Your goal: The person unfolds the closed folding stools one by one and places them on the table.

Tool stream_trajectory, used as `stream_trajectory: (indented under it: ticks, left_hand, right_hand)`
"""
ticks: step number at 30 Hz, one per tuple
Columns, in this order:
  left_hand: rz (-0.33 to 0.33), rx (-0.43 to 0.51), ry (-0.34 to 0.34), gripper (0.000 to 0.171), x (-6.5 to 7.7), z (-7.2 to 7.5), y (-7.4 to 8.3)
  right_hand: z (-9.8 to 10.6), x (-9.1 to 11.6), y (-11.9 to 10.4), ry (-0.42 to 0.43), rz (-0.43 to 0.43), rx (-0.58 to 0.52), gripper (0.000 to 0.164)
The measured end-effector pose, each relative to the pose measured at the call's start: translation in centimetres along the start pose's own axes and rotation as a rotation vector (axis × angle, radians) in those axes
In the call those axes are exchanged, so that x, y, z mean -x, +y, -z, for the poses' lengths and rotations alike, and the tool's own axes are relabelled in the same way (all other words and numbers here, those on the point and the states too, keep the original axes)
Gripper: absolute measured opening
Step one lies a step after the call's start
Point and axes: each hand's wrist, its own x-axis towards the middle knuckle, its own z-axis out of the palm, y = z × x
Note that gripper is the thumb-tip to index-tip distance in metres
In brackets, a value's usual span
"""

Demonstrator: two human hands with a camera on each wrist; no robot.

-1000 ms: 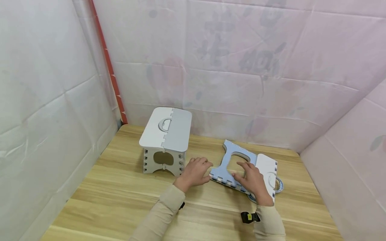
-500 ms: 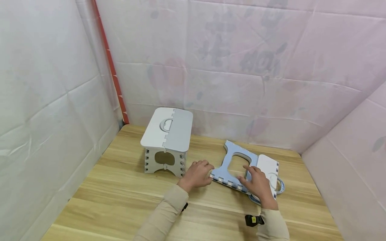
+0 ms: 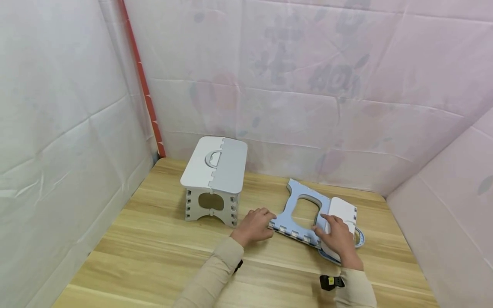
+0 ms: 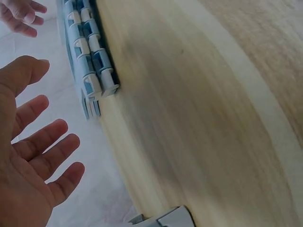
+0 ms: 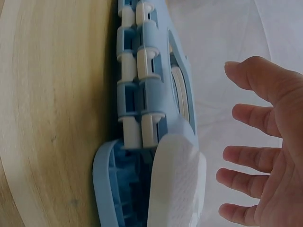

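A blue and white folding step stool [image 3: 294, 214] lies folded flat on the wooden table, its hinge knuckles facing the person. My left hand [image 3: 254, 226] hovers by its left corner, fingers relaxed and spread; in the left wrist view the left hand [image 4: 33, 146] is apart from the hinged edge. Over the white seat half [image 3: 340, 209] is my right hand [image 3: 337, 236], partly covering it. In the right wrist view the right hand [image 5: 265, 151] has loosely bent, spread fingers with nothing between them, above the folded stool [image 5: 156, 94].
A grey and white folding stool [image 3: 215, 164] stands unfolded left of my left hand. Sheeted walls [image 3: 285, 85] enclose the wooden table [image 3: 154, 248] at the back and both sides. A blue carry handle [image 3: 360, 238] sticks out at the flat stool's right end.
Both hands have shifted slightly to the right, the right one farther over the white seat half. Neither stool has visibly moved on the table; the head view has shifted a little.
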Motion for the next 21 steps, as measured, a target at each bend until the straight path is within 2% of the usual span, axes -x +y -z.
stream_trajectory:
  ticks: [8, 14, 21]
  left_hand:
    - [-0.015, 0.026, -0.001, 0.041, -0.4, -0.7, 0.3]
    - [-0.021, 0.015, 0.012, 0.041, -0.7, -1.3, 0.5]
    - [0.005, 0.002, 0.003, 0.044, -1.1, -2.2, 0.4]
  right_hand:
    - [-0.2, 0.1, 1.5, -0.021, -0.026, -0.023, 0.058]
    - [-0.2, 0.5, 2.2, 0.004, -0.021, -0.025, 0.056]
    - [-0.1, 0.9, 3.7, -0.002, -0.05, -0.021, 0.055]
